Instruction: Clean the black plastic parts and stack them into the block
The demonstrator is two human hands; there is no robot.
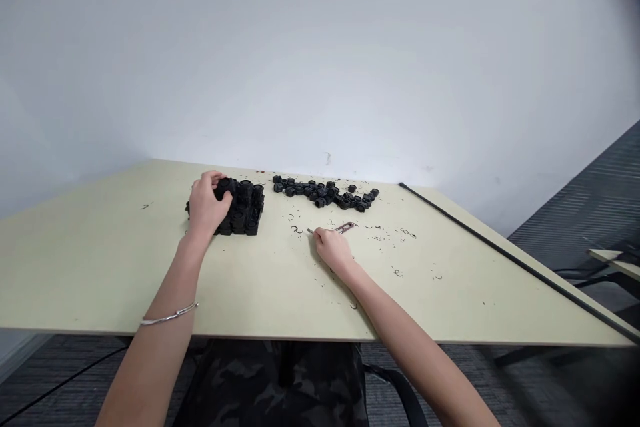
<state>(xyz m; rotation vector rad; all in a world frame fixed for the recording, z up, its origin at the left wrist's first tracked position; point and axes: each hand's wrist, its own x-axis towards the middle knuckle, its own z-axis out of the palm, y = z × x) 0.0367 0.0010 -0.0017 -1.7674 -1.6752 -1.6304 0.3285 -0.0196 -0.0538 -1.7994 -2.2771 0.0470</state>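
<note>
My left hand rests on a stacked block of black plastic parts on the pale table, its fingers curled round one part at the block's top left. My right hand lies on the table in the middle, fingers closed on a small metal tool whose tip points right. A loose heap of small black ring parts lies behind the tool, toward the wall.
Thin black shavings are scattered over the table around my right hand. A long black rod runs along the table's right edge. A white wall stands behind. Another table's corner shows at far right.
</note>
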